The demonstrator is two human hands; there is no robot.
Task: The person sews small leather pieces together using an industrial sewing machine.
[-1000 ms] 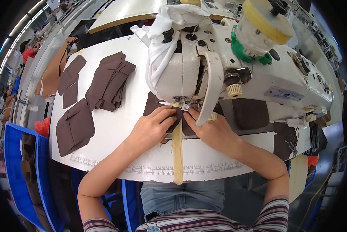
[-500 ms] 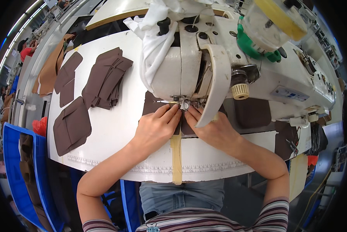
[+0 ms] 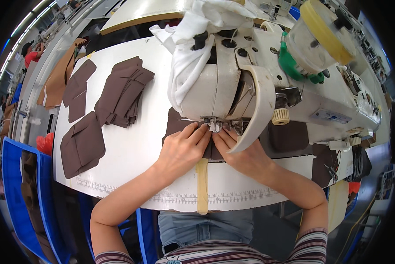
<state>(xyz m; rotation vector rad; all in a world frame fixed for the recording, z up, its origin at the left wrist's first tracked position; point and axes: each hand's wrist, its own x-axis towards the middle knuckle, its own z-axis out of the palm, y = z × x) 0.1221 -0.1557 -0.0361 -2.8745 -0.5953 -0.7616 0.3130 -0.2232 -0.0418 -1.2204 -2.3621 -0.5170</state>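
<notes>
A brown fabric piece point(image 3: 174, 121) lies under the head of a white sewing machine point(image 3: 202, 90). My left hand point(image 3: 180, 148) grips it just left of the metal presser foot point(image 3: 215, 126), fingers bent and close together. From the other side, my right hand point(image 3: 245, 157) has its fingers closed on the same piece, partly behind the machine's curved white guard point(image 3: 261, 103). Both sets of fingertips nearly meet in front of the foot. The needle and the exact stitching spot are hidden. A short end of the fabric shows between my hands, towards me.
Stacked brown pieces point(image 3: 122, 92) lie on the white table left of the machine, with more pieces point(image 3: 83, 143) nearer. Another brown piece point(image 3: 287, 135) and small snips point(image 3: 331, 172) are at right. A blue bin point(image 3: 12, 193) stands at lower left. Yellow tape point(image 3: 202, 189) crosses the table's ruler.
The view has shifted slightly, so the machine appears a little lower and farther right. Both hands stay at the presser foot, still on the fabric.
</notes>
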